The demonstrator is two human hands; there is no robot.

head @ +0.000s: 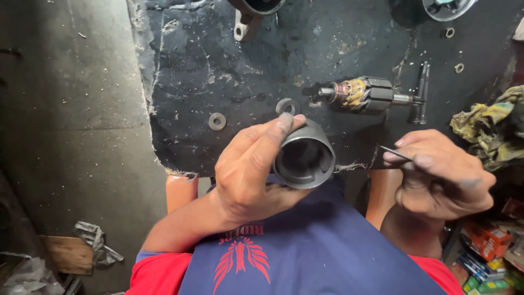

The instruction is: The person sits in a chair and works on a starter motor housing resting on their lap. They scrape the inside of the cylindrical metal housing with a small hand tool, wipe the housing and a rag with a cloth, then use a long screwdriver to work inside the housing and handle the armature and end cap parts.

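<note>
On the floor at the far left lay a crumpled rag (97, 240) beside a scrap of board (68, 254), both dim and hard to read. The worktop (191, 71) was a dark, torn mat with a ragged left edge. Near its front edge sat one washer (217, 121), and a second washer (287, 106) lay just beyond the person's fingertips.

The left hand (248, 175) was clenched around a metal cylinder (304, 157), held over the front edge of the worktop above the lap, open end tilted up. The fingers wrapped its outer wall, with the forefinger lying over the rim. I judged it a stiff, fairly heavy steel shell, probably greasy and liable to slip, so the outer wall looked the sound place to hold it, not the thin rim. Its inside was shadowed, and I could not make out what lined it.

Further right, near the middle of the worktop, lay a motor rotor (364, 94) on its side, its shaft pointing at two bolts (421, 92) lying close together. The right hand (442, 175) was pinched shut on a thin metal rod (396, 153), most of which the fingers hid, so its length was unclear. By the right edge slumped a yellowish cloth (488, 128). Round metal parts at the back edge were cut off by the frame, and the boxes (486, 240) at lower right were too partial to tell apart.
</note>
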